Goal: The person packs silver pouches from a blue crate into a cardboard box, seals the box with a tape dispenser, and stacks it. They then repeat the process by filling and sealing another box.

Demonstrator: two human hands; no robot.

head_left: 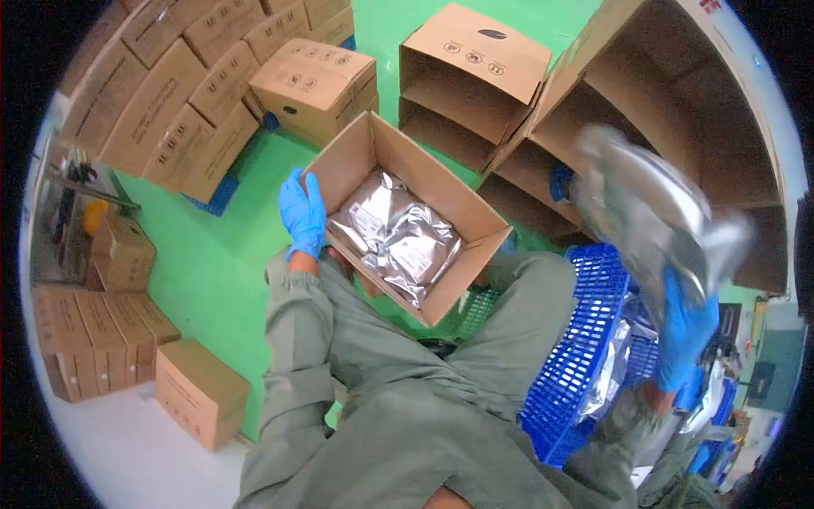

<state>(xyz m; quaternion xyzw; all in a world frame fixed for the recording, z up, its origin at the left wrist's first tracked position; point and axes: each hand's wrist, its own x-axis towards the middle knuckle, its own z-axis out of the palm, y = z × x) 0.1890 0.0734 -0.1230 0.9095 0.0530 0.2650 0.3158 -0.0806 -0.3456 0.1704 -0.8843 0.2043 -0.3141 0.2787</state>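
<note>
An open cardboard box [445, 191] sits tilted between my knees, with shiny silver foil pouches [398, 229] lying flat at its bottom. My left hand [303, 214], in a blue glove, grips the box by its left side. Out to the right, my right hand [685, 335], also blue-gloved, holds up a silver foil pouch [649, 199], which is smeared by motion. Below that hand stands a blue plastic basket [570, 339] with more silver pouches [612, 365] in it.
Closed cartons [182, 102] are stacked at the upper left on blue pallets. Empty open cartons [475, 55] lie on their sides ahead, and larger ones [678, 102] stand to the right. More cartons [106, 339] and a single box [202, 393] stand at the lower left.
</note>
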